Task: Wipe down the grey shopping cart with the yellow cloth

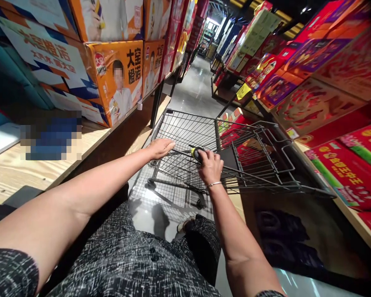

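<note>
A grey wire shopping cart stands in front of me, turned sideways across the aisle. My left hand is closed over the cart's near rim at its left end, fingers together. Further right along the same rim is my right hand, seen from the back. It is wrapped round a small black tool with a yellow-green band, whose thin dark tip points left; most of it is hidden by the fingers, so its exact kind is unclear. A thin bracelet circles my right wrist.
Orange drink cartons are stacked on a wooden shelf at left. Red and purple gift boxes fill the right-hand shelving. Red packages show behind the cart's wires. The shiny-floored aisle runs away between both sides.
</note>
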Demonstrator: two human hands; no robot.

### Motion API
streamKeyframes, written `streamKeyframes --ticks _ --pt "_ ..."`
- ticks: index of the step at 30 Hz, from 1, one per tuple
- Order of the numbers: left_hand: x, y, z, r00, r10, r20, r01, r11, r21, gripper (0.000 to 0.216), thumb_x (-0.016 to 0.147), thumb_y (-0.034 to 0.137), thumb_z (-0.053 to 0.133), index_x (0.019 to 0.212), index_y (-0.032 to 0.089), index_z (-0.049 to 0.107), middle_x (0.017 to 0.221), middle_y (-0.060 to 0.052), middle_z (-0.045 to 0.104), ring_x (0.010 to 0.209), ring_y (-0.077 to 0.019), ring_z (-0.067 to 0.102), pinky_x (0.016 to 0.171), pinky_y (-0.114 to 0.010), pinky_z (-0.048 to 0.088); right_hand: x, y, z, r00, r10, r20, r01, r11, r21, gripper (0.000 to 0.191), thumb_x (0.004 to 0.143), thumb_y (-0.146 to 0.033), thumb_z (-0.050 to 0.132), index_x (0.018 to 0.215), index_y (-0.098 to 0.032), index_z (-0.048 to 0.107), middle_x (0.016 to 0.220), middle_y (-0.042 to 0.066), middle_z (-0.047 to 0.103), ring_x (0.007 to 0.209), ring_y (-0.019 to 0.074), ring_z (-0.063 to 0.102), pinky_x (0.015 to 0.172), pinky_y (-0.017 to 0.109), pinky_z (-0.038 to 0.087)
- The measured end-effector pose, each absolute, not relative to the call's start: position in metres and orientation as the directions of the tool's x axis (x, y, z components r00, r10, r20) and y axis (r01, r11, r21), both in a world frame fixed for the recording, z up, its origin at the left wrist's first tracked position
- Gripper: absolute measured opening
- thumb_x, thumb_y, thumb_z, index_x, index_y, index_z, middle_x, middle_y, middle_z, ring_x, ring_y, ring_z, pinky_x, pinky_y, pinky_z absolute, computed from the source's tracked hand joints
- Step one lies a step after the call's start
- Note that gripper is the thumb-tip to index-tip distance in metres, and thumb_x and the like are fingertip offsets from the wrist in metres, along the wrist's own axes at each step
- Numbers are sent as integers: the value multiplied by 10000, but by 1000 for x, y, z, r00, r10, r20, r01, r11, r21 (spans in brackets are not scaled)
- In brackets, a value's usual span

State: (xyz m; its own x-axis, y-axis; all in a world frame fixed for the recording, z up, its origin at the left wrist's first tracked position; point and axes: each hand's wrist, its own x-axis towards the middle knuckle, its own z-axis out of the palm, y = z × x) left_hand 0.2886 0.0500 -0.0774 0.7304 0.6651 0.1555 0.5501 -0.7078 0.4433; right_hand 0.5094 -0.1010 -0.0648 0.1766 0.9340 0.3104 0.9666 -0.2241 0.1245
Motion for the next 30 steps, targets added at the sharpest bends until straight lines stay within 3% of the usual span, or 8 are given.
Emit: streamKeyframes --ticks 3,6,10,15,18,22,26,30 --pt "287 44 -84 771 623 130 526 -739 422 579 1007 494 165 1153 239 664 1177 -49 681 1151 -242 565 1100 -443 291 494 -101 -103 31 931 364 992 -74 106 518 932 -168 442 1389 -400 518 1434 34 470 1235 280 354 952 420 325" --pt "279 51 -91 779 611 138 511 -747 425 558 1008 456 151 1268 266 607 1246 -37 648 1218 -225 507 1126 -444 198 478 -101 -156 -128 965 230 988 103 118 491 964 -188 434 1362 -457 532 1453 0 482 1271 269 358 999 446 305" --pt "270 64 -97 797 587 143 503 -776 381 532 973 507 259 1331 269 572 1251 -61 629 1202 -254 491 1098 -459 193 455 -105 -216 -258 966 -18 958 259 124 468 976 -190 412 1372 -411 525 1452 -10 508 1240 245 431 989 441 322" --pt "271 69 -101 794 590 148 517 -783 346 507 979 510 266 1310 304 589 1197 -51 641 1131 -246 515 1070 -441 225 432 -105 -233 -309 949 -63 939 315 140 363 931 -144 469 1165 -333 671 1267 -12 635 1184 204 501 985 391 323" --pt "273 69 -103 771 614 170 545 -774 323 512 984 529 263 1272 296 616 1152 -55 650 1103 -256 519 1051 -444 250 440 -102 -208 -305 952 6 937 299 181 328 943 -180 472 1134 -337 688 1266 -15 635 1175 230 484 952 409 343" --pt "272 70 -102 755 627 189 555 -766 325 507 997 505 236 1191 265 638 1132 -53 658 1092 -250 525 1049 -453 264 487 -115 -147 -257 947 193 949 208 239 394 973 -231 451 1309 -377 596 1417 5 535 1222 273 400 923 444 336" --pt "273 71 -99 748 645 153 582 -750 315 500 998 501 247 1106 241 659 1119 -61 661 1115 -243 527 1071 -460 263 542 -147 -93 -163 785 598 969 12 248 466 888 -107 548 1232 -401 654 1339 4 578 1190 244 400 949 410 312" --pt "289 59 -93 745 648 156 577 -744 336 489 996 508 281 1262 265 612 1324 -53 587 1340 -272 385 1159 -525 103 559 -164 -98 -104 662 743 970 -99 223 503 861 -45 525 1206 -378 678 1288 38 587 1192 241 387 984 416 303"
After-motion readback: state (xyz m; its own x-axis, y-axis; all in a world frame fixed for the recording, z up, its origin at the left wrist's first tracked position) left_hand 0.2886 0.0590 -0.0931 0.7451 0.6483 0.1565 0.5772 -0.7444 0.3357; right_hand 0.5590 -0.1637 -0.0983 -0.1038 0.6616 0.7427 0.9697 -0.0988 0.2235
